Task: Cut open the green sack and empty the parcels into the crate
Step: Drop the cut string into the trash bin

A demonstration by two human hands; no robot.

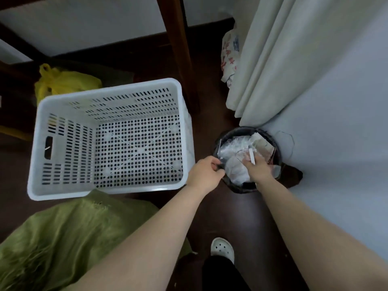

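With both bare arms stretched down to a black bin [243,129] right of centre, set on the dark floor [210,101] against a pale wall [336,143]. Gripping the bin's left edge with the left hand [204,172], fingers [214,164] curled tight round the dark rim. Pressing the right hand [259,168] down into the bin among clear plastic wrappers [233,150] and crumpled paper [260,141]. Fingertips of that hand buried in the wrappers, so cannot tell whether spread or pinching. Just above the right knuckles, a slim white strip [252,155] standing tilted; cannot tell whether held.

Left of the bin, near but apart from it, a white perforated crate [126,189] upright on the floor, mouth open to the camera, holed bottom in plain sight. In the lower left of the frame, the green sack [63,234] slumped on the floor, its upper edge lapping against the crate's near rim, its right side hidden behind the left forearm.

Behind the crate in the upper left, a yellow plastic bag [63,82] with its handles up. At upper centre, a dark wooden leg [180,49] coming down to the floor beside the crate's far right corner. At upper right, a pale curtain [283,59] hanging in folds to just above the bin, with a printed white bag [230,53] tucked at its left edge. At bottom centre, a white clog [222,247] on one foot, with a dark trouser leg [220,274] below it in the frame.
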